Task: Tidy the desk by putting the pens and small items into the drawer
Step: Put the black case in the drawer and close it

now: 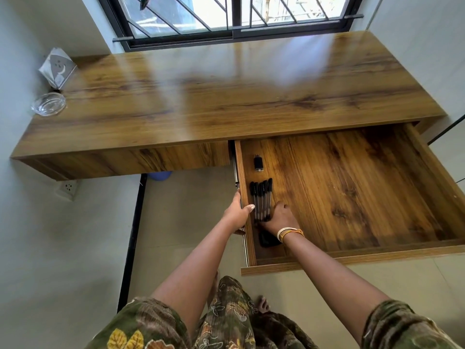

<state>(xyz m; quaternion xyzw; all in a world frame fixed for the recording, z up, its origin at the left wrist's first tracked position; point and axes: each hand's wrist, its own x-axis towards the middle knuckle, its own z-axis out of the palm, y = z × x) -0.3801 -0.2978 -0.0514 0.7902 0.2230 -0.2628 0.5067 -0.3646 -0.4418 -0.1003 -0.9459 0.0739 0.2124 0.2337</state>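
Note:
The wooden drawer [352,192] is pulled far out under the desk [226,91]. Several black pens [261,197] lie side by side along its left side. A small black item [258,162] sits further back, and a flat dark object [268,240] lies near the front, partly under my wrist. My left hand [237,214] grips the drawer's left wall, thumb over the top edge. Inside the drawer, my right hand [280,217] has its fingers at the near ends of the pens; whether it holds them is hidden.
A glass dish [48,104] and a grey paper holder [57,68] stand at the desk's far left. A barred window [231,16] runs behind the desk. A wall socket [67,188] sits below the desk on the left. My feet are on the floor below.

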